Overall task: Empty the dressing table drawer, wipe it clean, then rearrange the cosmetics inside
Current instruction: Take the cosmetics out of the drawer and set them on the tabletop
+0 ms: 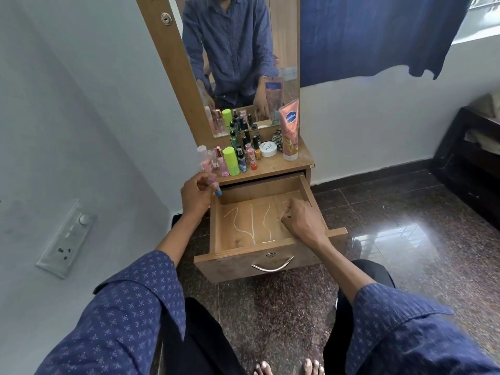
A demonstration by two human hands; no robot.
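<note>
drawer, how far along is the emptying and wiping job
Emptying looks almost done: the open drawer shows a nearly bare wooden bottom, and cosmetics stand on the dressing table top. In hand: the left hand holds a small pink tube; the right hand reaches into the drawer, fingers curled. No cloth is visible, so wiping and rearranging remain.

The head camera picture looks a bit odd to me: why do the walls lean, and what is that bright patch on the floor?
Head view: the wide-angle lens bends the edges, so the walls and mirror lean; the bright patch is window light glaring off the polished floor, washing out its speckle; the drawer is evenly lit, with soft shadow; the left hand is slightly soft.
</note>
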